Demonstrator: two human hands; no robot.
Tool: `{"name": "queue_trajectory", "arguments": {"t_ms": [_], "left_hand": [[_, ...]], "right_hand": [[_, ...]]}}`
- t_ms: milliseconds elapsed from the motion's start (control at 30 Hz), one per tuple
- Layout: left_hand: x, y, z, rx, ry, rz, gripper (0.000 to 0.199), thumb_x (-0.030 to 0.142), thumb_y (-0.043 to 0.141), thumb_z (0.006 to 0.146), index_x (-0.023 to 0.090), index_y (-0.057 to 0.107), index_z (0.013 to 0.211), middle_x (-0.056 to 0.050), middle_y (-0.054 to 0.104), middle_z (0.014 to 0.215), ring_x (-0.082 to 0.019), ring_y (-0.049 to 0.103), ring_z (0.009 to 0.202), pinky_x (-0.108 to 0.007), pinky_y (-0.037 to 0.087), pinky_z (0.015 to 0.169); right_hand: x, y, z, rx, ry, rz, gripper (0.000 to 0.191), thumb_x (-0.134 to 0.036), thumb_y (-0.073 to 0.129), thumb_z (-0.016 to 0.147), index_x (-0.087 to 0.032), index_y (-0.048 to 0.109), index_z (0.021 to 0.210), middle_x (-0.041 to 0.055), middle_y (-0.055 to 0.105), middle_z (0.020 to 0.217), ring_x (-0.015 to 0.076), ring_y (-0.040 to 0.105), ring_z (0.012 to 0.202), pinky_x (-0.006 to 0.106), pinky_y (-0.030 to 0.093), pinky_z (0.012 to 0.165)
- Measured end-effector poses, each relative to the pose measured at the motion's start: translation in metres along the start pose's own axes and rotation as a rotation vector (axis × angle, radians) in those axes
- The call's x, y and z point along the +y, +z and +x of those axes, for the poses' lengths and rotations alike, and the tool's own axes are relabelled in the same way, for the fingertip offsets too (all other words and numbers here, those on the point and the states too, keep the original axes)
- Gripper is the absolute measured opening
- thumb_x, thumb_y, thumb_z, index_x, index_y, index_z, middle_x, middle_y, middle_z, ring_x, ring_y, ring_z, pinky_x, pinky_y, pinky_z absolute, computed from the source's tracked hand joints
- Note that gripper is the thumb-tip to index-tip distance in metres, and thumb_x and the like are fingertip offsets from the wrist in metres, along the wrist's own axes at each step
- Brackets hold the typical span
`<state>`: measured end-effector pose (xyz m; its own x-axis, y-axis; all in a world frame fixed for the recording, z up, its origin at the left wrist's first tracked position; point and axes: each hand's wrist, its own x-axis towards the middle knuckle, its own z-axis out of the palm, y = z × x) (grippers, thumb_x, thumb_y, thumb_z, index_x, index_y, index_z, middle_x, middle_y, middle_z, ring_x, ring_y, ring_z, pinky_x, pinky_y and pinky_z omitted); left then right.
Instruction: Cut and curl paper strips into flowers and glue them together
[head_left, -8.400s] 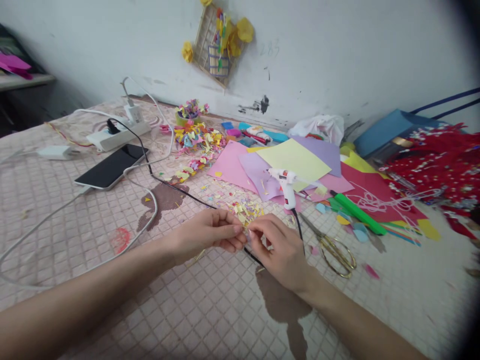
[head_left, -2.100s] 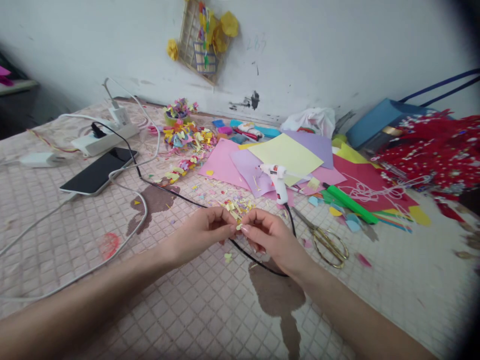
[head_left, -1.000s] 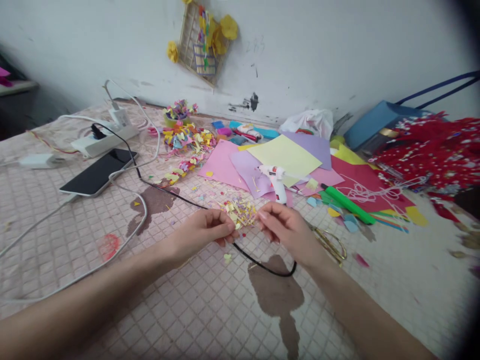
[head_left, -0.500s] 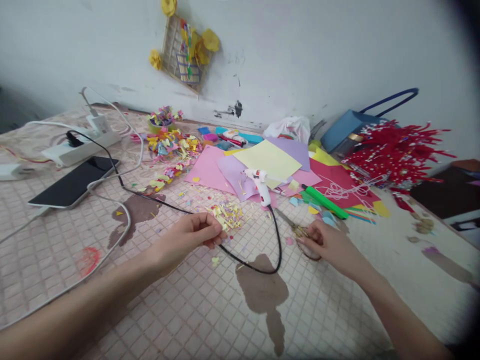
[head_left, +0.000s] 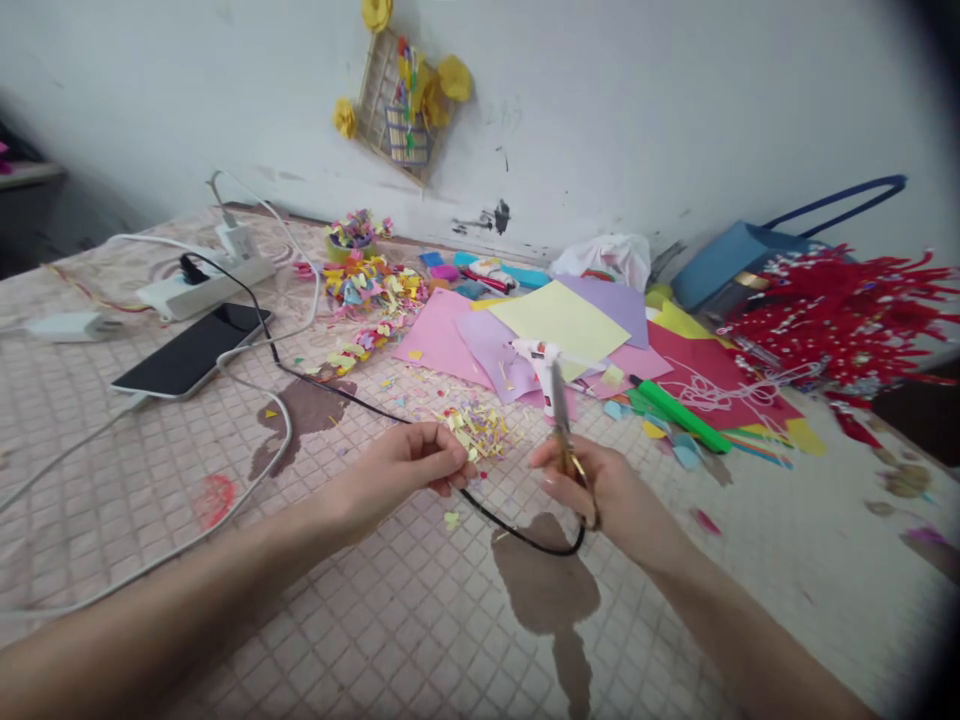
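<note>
My right hand (head_left: pixel 611 490) is closed around a pair of scissors (head_left: pixel 561 410), raised with the blades pointing up and away from me. Behind the blades lies a white glue gun (head_left: pixel 541 372), partly hidden. Its black cord (head_left: pixel 517 535) curves forward across the table and passes behind or under my left hand (head_left: pixel 420 460). Thumb and fingertips of that hand are pinched together just above the table; what they hold, if anything, is too small to make out. Yellow paper snippets (head_left: pixel 480 430) lie just beyond it.
Sheets of colored paper (head_left: pixel 559 310) and a green marker (head_left: pixel 682 415) lie beyond my hands. At left are a phone (head_left: pixel 193 350), a power strip (head_left: pixel 206 290) and looping white cables. Red fuzzy stems (head_left: pixel 847 320) and a blue bag (head_left: pixel 742 260) stand at right.
My right hand has lifted the scissors off the table and moved left, turning the blades upward. My left hand keeps its pinch. The whole view has shifted slightly.
</note>
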<state>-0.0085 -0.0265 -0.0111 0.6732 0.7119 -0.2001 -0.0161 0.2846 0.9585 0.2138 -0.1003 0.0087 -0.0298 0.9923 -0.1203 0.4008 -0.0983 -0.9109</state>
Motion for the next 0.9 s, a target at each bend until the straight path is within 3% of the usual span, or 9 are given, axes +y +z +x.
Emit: {"name": "queue_trajectory", "arguments": {"t_ms": [100, 200, 400, 567, 767, 900], "left_hand": [[0.001, 0.0, 0.0, -0.003, 0.01, 0.03, 0.018, 0.032, 0.063, 0.078, 0.015, 0.057, 0.072, 0.002, 0.06, 0.068, -0.01, 0.051, 0.062, -0.023, 0.039, 0.06], [0.003, 0.0, -0.001, 0.005, 0.02, 0.069, 0.019, 0.031, 0.062, 0.078, 0.015, 0.057, 0.071, 0.002, 0.058, 0.066, -0.01, 0.051, 0.061, -0.023, 0.039, 0.06], [0.005, 0.001, -0.002, -0.003, 0.034, 0.134, 0.018, 0.031, 0.061, 0.078, 0.014, 0.058, 0.071, 0.0, 0.058, 0.066, -0.011, 0.051, 0.06, -0.024, 0.041, 0.06], [0.003, 0.001, -0.002, -0.043, 0.026, 0.118, 0.017, 0.03, 0.062, 0.078, 0.014, 0.058, 0.071, -0.001, 0.06, 0.068, -0.011, 0.052, 0.061, -0.025, 0.041, 0.06], [0.002, -0.002, -0.001, 0.076, 0.051, -0.042, 0.017, 0.03, 0.063, 0.078, 0.014, 0.057, 0.074, 0.0, 0.062, 0.071, -0.01, 0.054, 0.064, -0.024, 0.041, 0.061], [0.004, -0.002, -0.002, 0.133, 0.096, -0.151, 0.018, 0.029, 0.064, 0.078, 0.014, 0.056, 0.075, -0.003, 0.065, 0.08, -0.011, 0.057, 0.071, -0.026, 0.044, 0.068]], "right_hand": [[-0.017, 0.029, 0.019, -0.115, -0.047, 0.126, 0.027, -0.043, 0.062, 0.077, -0.016, 0.058, 0.08, -0.0014, 0.054, 0.066, 0.0108, 0.047, 0.059, 0.024, 0.04, 0.056], [-0.021, 0.04, 0.028, -0.142, -0.081, 0.176, 0.023, -0.038, 0.063, 0.077, -0.016, 0.058, 0.077, -0.0018, 0.056, 0.066, 0.01, 0.047, 0.058, 0.022, 0.038, 0.056], [-0.019, 0.043, 0.032, -0.108, -0.06, 0.148, 0.015, -0.028, 0.057, 0.08, -0.017, 0.053, 0.072, -0.0068, 0.045, 0.058, 0.0064, 0.037, 0.049, 0.02, 0.031, 0.048], [-0.015, 0.044, 0.034, -0.107, -0.055, 0.162, 0.02, -0.036, 0.059, 0.08, -0.017, 0.052, 0.075, -0.0068, 0.044, 0.056, 0.0068, 0.035, 0.048, 0.02, 0.028, 0.046], [-0.01, 0.041, 0.021, -0.107, -0.105, 0.205, 0.039, -0.055, 0.042, 0.087, -0.019, 0.045, 0.072, -0.0042, 0.043, 0.059, 0.0098, 0.041, 0.053, 0.023, 0.034, 0.05], [-0.01, 0.04, 0.006, -0.189, -0.075, 0.116, 0.044, -0.057, 0.035, 0.089, -0.019, 0.045, 0.07, -0.0031, 0.043, 0.058, 0.0103, 0.04, 0.052, 0.024, 0.032, 0.051]]}}
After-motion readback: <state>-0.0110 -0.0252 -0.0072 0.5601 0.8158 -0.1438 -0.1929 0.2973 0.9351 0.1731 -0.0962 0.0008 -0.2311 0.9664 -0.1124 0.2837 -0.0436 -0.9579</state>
